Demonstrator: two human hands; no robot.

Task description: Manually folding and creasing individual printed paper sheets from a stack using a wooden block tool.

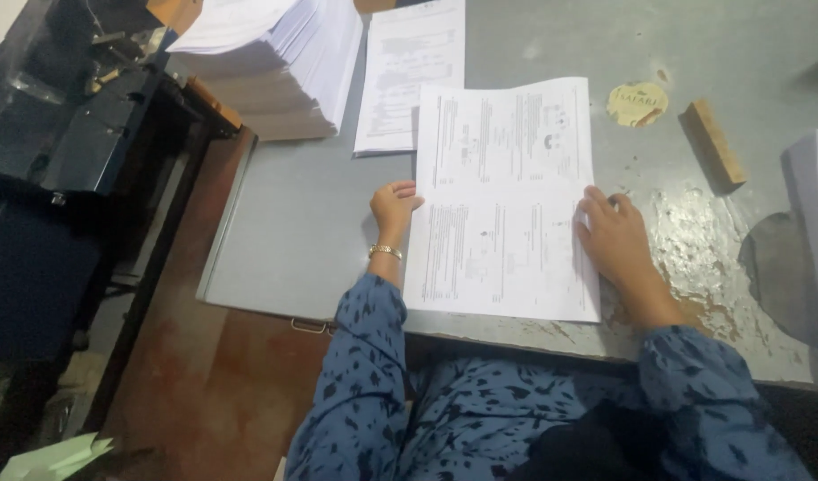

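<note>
Two hands flat on one printed sheet [502,200] on a grey table [293,240]
Left hand [393,207] fingers curled together at its edge; right hand [614,236] fingers slightly spread; one round tan label [637,103], one wooden block [712,144]

Soft, dull light falls from above and to the right; the grey worktop [302,232] is evenly lit with a faint sheen on its worn patch, the left side sinks into dark shadow, and print on the sheet [502,200] is blurred

A wooden block [712,142] lies near a round sticker [637,103]; paper stacks [284,53] sit behind.
</note>
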